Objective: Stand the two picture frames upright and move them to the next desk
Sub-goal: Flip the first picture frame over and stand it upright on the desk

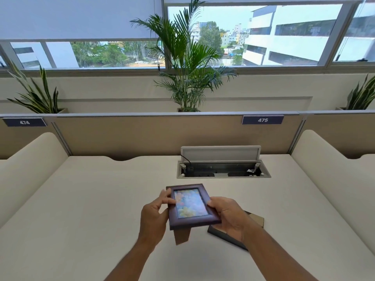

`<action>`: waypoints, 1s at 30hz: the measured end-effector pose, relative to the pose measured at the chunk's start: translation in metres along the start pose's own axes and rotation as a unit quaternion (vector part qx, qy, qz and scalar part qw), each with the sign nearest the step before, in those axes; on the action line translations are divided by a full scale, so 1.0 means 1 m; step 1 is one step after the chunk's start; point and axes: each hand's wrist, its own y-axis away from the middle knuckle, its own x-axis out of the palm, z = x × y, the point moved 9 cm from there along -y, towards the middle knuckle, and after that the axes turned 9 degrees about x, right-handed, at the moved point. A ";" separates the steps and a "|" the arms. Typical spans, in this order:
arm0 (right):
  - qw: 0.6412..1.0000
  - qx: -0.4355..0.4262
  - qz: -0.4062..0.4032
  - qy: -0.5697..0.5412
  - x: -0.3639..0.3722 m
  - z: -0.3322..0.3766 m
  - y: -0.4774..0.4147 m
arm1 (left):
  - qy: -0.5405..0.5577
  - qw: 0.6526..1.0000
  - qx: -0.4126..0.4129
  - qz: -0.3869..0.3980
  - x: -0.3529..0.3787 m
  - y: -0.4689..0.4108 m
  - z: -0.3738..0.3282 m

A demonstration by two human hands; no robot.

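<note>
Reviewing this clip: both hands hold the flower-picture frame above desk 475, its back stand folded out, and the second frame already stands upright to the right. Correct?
Not quite. In the head view the second frame lies flat on the desk, partly under the right hand. The rest holds: left hand and right hand hold the flower-picture frame, stand out.

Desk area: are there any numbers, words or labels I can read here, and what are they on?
"475": white digits on a dark nameplate clipped to the partition, right of centre.
"474": on a matching plate at left, blurred, so less certain.
No writing is legible on the held picture frame, only a flower picture.
</note>
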 end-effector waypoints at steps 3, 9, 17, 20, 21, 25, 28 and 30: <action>0.999 -0.008 0.017 0.032 0.006 -0.001 0.001 | -0.017 0.999 -0.020 -0.042 -0.010 0.001 0.005; 0.996 -0.048 -0.004 0.080 0.012 0.003 0.005 | 0.022 0.984 -0.165 -0.057 -0.019 0.008 0.029; 0.989 -0.086 -0.055 0.107 0.019 -0.002 -0.006 | 0.026 0.971 -0.237 0.006 -0.022 0.011 0.041; 0.985 -0.101 -0.072 0.121 0.023 -0.005 -0.011 | 0.047 0.970 -0.240 0.006 -0.023 0.012 0.048; 0.984 -0.103 -0.076 0.124 0.024 -0.006 -0.014 | 0.049 0.969 -0.240 0.000 -0.025 0.012 0.052; 0.972 -0.101 -0.095 0.188 0.034 -0.012 -0.027 | 0.022 0.971 -0.235 -0.037 -0.034 0.009 0.069; 0.961 -0.094 -0.082 0.246 0.047 -0.015 -0.041 | 0.011 0.970 -0.233 -0.068 -0.042 0.006 0.082; 0.956 -0.090 -0.070 0.270 0.057 -0.016 -0.050 | 0.010 0.969 -0.232 -0.085 -0.047 0.002 0.090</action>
